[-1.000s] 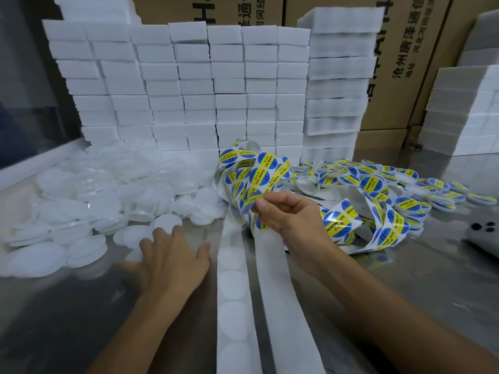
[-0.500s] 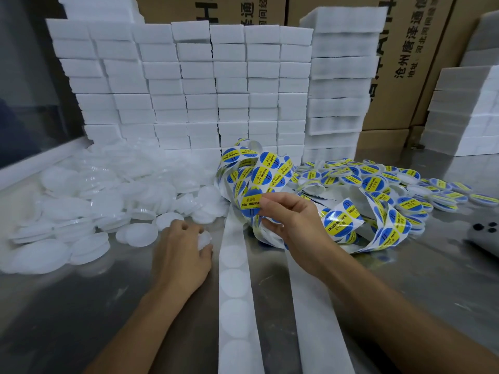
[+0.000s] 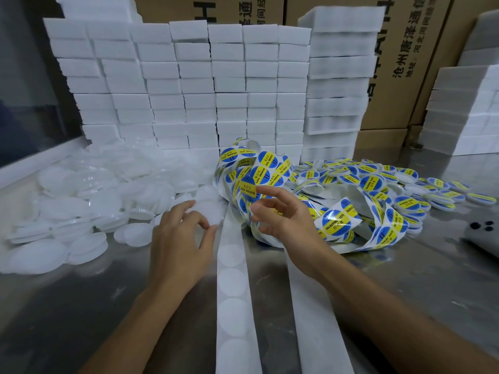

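Note:
My left hand [image 3: 179, 238] grips a white round lid [image 3: 212, 209] between thumb and fingers, just above the steel table [image 3: 405, 292]. My right hand [image 3: 286, 214] is raised beside it. A round blue and yellow sticker [image 3: 248, 188] is held at the tip of its index finger, with the thumb just below. The sticker hangs in front of the tangled sticker strip [image 3: 340, 220], which loops from the middle of the table to the right. Hand and lid are a short gap apart.
A heap of plain white lids [image 3: 81, 201] covers the left. Lids bearing stickers [image 3: 421, 190] lie at the right. Two bare backing strips [image 3: 235, 292] run toward me. White foam blocks [image 3: 199, 85] and cardboard boxes [image 3: 399, 63] wall the back. A phone [image 3: 483, 236] lies at the right edge.
My left hand picked a white lid from the heap and lifted it toward the middle. My right hand peeled a sticker off the strip and raised it, its fingers spreading.

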Demonstrator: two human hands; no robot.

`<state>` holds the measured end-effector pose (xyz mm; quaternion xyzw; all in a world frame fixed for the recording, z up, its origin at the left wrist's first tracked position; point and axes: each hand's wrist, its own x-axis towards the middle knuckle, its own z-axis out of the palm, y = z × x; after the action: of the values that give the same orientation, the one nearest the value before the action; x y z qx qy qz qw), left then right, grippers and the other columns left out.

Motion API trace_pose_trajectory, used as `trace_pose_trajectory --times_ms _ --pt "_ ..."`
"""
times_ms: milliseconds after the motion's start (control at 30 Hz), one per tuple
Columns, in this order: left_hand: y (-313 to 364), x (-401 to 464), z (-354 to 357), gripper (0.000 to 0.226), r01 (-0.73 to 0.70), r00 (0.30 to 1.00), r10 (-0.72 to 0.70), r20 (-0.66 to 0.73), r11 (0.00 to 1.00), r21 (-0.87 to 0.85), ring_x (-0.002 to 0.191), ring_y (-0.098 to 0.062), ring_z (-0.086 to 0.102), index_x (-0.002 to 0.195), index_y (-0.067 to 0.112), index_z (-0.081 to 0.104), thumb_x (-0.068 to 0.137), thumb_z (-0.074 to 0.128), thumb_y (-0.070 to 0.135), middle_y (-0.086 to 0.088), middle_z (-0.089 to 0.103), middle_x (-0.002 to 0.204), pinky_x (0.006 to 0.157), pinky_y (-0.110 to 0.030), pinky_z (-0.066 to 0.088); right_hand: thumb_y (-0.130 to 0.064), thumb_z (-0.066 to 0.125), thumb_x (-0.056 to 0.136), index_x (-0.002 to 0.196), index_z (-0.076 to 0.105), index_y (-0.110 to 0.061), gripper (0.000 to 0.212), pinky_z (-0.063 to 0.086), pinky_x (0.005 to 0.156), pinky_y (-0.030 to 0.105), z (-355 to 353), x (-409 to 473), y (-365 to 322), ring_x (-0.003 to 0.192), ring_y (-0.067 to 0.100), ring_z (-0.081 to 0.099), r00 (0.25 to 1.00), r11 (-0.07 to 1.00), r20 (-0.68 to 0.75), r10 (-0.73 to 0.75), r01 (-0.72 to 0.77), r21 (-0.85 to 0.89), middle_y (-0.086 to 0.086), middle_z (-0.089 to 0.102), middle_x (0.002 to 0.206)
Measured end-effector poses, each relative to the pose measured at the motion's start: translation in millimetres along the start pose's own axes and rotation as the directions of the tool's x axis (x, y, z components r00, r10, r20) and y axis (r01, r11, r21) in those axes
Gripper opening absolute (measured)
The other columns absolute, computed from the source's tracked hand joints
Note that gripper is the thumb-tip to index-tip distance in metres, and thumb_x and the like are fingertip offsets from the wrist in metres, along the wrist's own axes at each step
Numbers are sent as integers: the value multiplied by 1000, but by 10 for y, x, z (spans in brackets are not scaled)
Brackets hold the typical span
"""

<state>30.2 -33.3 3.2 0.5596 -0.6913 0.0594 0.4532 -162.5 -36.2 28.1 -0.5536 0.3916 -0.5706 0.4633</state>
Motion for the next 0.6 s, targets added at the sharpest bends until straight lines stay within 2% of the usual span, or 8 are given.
trace_pose_trajectory --times_ms 133,233,367,467,600 --pt "156 -24 -9 13 -228 970 220 -101 971 -72 101 -28 60 77 9 66 80 76 16 -12 63 123 83 -43 51 -19 77 84 118 63 -33 39 53 73 33 38 -28 26 84 18 68 999 1000 40 -17 17 -16 1 74 98" --pt "221 -48 -5 16 -312 946 304 -111 948 -65 96 -29 62 76 8 67 85 71 20 -14 62 125 80 -42 54 -17 77 84 121 59 -29 43 50 71 37 61 -41 35 80 16 71 996 1000 83 -30 31 -5 4 75 90" --pt "244 -45 -8 14 -349 935 345 -79 936 -44 99 -31 64 78 7 67 80 72 20 -15 63 126 80 -39 54 -11 79 82 119 59 -26 44 44 70 45 71 -39 60 70 19 65 997 999 68 -47 45 28 8 74 81" --pt "227 -40 -11 10 -347 936 345 -72 937 -25 104 -32 63 81 6 68 80 75 14 -14 63 128 84 -38 53 -10 79 81 118 58 -24 45 44 72 46 66 -34 49 74 20 71 998 998 54 -39 36 48 8 74 78" --pt "223 -33 -12 8 -339 937 334 -102 940 -40 109 -27 62 83 4 67 83 70 11 -14 66 123 88 -31 50 -17 79 81 118 57 -25 44 48 71 40 70 -45 4 79 21 73 997 999 68 -32 31 28 9 75 81"
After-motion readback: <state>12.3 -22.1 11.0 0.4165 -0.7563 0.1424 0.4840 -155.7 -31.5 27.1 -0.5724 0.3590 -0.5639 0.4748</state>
